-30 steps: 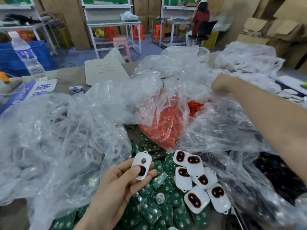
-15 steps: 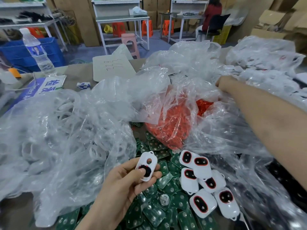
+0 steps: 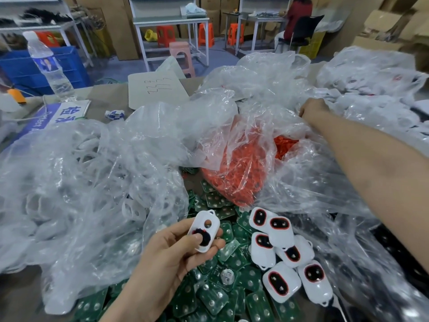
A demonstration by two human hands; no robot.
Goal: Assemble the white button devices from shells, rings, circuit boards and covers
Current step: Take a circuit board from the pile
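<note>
- L hand [image 3: 171,259]: low centre, palm up. It grips a white shell [image 3: 205,231], w/ the thumb pressed on its lower front and the fingers curled behind it.
- Shell is held upright, loop end up, above the board pile. It has a round hole near the top and a dark insert in the lower opening, partly under the thumb.
- R hand [image 3: 313,110]: arm stretched out far to the upper right, hand down among the clear plastic. Fingers are hidden in the plastic, so can't tell if they hold anything.
- White shells w/ red rings [image 3: 287,252]: about six, heaped and touching each other, just right of the held shell, lying on the boards.
- Green circuit boards [image 3: 220,296]: loose pile at bottom centre, under and around the L hand and the shell heap. A small silver disc [image 3: 227,275] lies on top of them.
- Bag of orange rings [image 3: 239,173]: clear bag in the centre, beyond the boards, mouth open toward the R arm.
- Big clear bag of white parts [image 3: 81,182]: fills the left side, edge touching the boards.
- More bagged white parts [image 3: 371,73] at far right.
- Back of table: water bottle [image 3: 50,66] upright at left, blue-white sign [image 3: 62,112] lying flat near it, cardboard sheet [image 3: 157,89] w/ pen squiggles.
- Background: pink stool [image 3: 181,54]; a seated person [image 3: 297,15] at a bench, back to camera.
</note>
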